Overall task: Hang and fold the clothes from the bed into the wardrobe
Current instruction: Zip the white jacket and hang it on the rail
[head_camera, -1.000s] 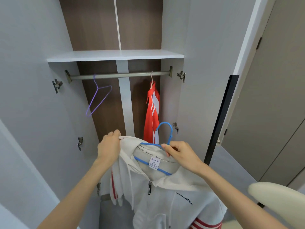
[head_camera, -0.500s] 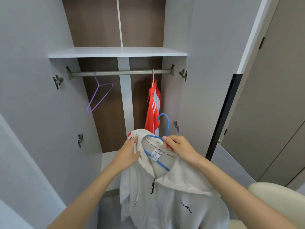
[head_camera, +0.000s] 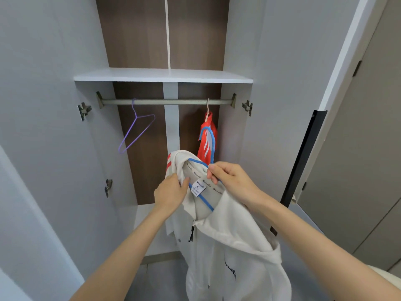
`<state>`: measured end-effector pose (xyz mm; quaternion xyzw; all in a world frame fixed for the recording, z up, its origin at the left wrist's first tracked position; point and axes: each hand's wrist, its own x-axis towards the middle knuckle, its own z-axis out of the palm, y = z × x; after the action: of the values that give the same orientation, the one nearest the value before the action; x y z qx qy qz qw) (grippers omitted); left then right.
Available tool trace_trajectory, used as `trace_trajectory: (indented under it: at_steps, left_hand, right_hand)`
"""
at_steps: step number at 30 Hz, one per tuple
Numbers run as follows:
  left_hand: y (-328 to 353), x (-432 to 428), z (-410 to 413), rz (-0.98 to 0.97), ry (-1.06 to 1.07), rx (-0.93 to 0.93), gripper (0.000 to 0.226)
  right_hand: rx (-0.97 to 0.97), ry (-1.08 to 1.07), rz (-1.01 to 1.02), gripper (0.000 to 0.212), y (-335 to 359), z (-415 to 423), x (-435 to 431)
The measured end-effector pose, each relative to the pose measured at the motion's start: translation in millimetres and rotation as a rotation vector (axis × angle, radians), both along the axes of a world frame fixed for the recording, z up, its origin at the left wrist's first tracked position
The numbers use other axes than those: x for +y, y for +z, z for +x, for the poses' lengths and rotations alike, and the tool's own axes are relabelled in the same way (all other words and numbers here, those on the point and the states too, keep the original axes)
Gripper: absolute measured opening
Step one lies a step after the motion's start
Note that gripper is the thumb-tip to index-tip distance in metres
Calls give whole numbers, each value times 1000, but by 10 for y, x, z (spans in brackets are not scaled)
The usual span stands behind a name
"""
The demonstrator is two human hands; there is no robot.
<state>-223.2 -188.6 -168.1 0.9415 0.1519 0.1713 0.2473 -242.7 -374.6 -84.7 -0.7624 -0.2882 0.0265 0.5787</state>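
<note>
The white jacket (head_camera: 227, 246) is held up in the air in front of the open wardrobe (head_camera: 145, 170), below the rail (head_camera: 173, 102) and toward the rail's right end. It is an off-white zip-front top with a broad hood or collar folded open. A dark zip pull sits at the top of the closed zip, two red stripes show on the raised shoulder, and a dark printed mark shows low on the chest. Inside the neck are a band of repeated small lettering and a white label reading XL.

A blue hanger (head_camera: 206, 202) sits inside the neck. One arm of it crosses under the label, and its hook rises above the collar, not yet on the rail.

The left hand (head_camera: 171, 195) grips the collar edge at the striped shoulder with curled fingers. The right hand (head_camera: 232, 181) pinches the hanger just beneath its hook.

Behind the hook, a red garment (head_camera: 204, 153) with white stripes hangs near the rail's right end. An empty purple hanger (head_camera: 136, 116) hangs tilted near the left end. A white shelf (head_camera: 162, 75) runs just above the rail, and both grey doors (head_camera: 271, 105) stand open.
</note>
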Motion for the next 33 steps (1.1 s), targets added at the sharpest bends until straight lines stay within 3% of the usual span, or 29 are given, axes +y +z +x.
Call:
trace_trajectory:
  at_steps: [7,10,12,16,24,33]
  left_hand:
    - [115,-5,50,12,-122,-152,42]
    - [63,133,117,-139,-289,-36,21]
    - [34,286,195,-264,-378,85,31]
    - [-33,672,428,-308,-329,134,52]
    - [82,1578,1260,-323,-280,111,40]
    - [374,2081,2089,-327,-351,99,27]
  right_hand:
    - [47,-76,25,38,-93,255,75]
    - [67,-91,30,38,-191,398,204]
    - [76,-114,39,37,-250,513,335]
    - [98,-47,-71,38,-345,805,645]
    - [57,3,-273,41,-271,1648,1503]
    - [118,-207,-119,37,-139,2665,2119]
